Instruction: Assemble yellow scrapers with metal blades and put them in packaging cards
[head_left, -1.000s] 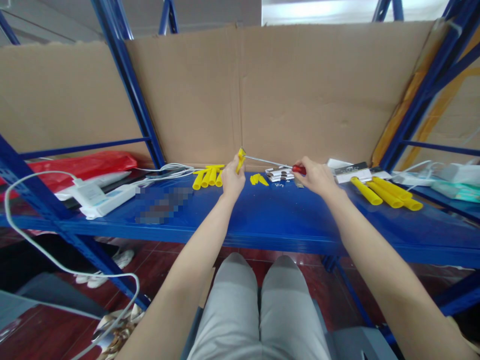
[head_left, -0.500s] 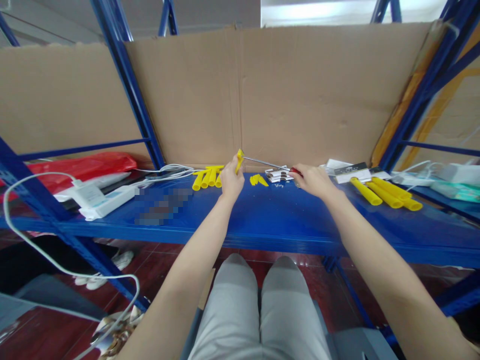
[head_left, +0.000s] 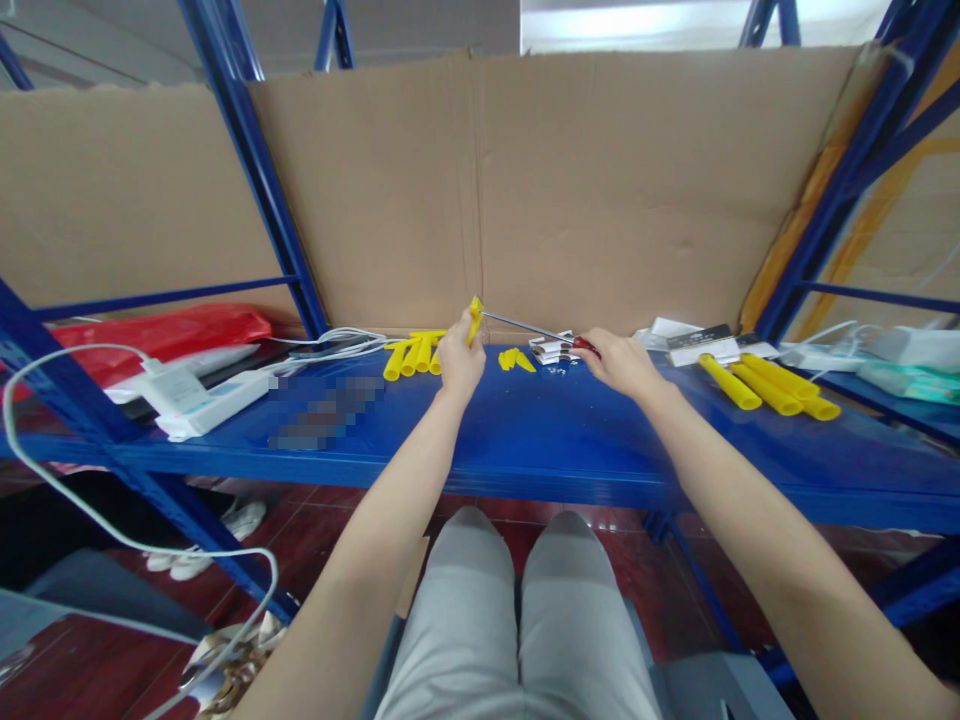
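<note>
My left hand [head_left: 459,360] is closed around a yellow plastic piece [head_left: 475,318], whose top sticks out above the fingers. In my right hand [head_left: 616,360] is the red handle of a screwdriver [head_left: 529,326]. Its thin metal shaft points left, and the tip meets the upper end of the yellow piece. Between the hands, small yellow parts [head_left: 516,358] lie on the blue shelf. A white packet with dark parts [head_left: 552,348] sits below the shaft, with tiny bits scattered near it. Left of my left hand, several yellow handles [head_left: 411,357] rest side by side, partly hidden by the hand.
At the right lie several yellow tubes [head_left: 761,385] by a black-and-white box [head_left: 703,345]. A white power strip [head_left: 214,402] with a cable and a red bag [head_left: 165,340] occupy the left. Cardboard [head_left: 600,190] walls the back of the blue shelf [head_left: 540,440].
Both hands stay nearly in place, the screwdriver tip still at the yellow piece. My right hand has shifted very slightly left.
</note>
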